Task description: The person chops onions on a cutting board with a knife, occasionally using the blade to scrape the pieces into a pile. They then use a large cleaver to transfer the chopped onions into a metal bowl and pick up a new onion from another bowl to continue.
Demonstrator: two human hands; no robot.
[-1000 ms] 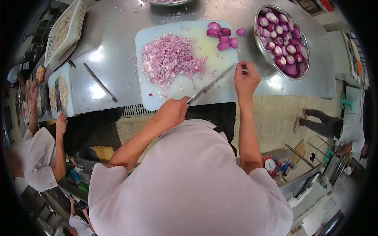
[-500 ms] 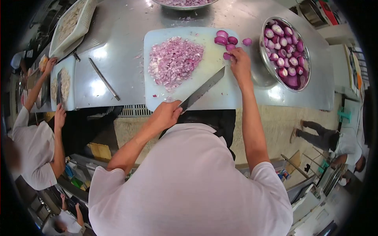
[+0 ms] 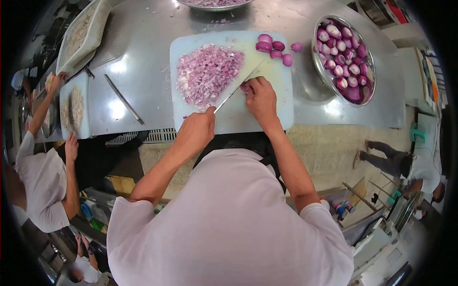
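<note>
My left hand (image 3: 194, 129) is closed round the handle of a knife (image 3: 234, 91), whose blade stands edge-down over the cutting board (image 3: 229, 122) and points away to the right. Beside the blade, my right hand (image 3: 262, 101) pinches a red onion (image 3: 245, 87), mostly hidden by the fingers. A heap of chopped red onion (image 3: 208, 75) covers the board's left half. Several peeled red onions (image 3: 275, 54) lie at its far right corner, and a single onion (image 3: 296, 46) rests just past the edge.
A steel bowl (image 3: 317, 64) of peeled onions stands right, another bowl (image 3: 214, 7) of chopped onion at the far edge. A metal rod (image 3: 123, 98) lies on the steel table (image 3: 148, 62). At left, a co-worker (image 3: 45, 176) works near a white basket (image 3: 93, 45) and a second board (image 3: 86, 97).
My right hand has come from the onions at the far corner back to the blade with one onion. The knife has turned edge-down. The co-worker's hands at left have shifted slightly.
</note>
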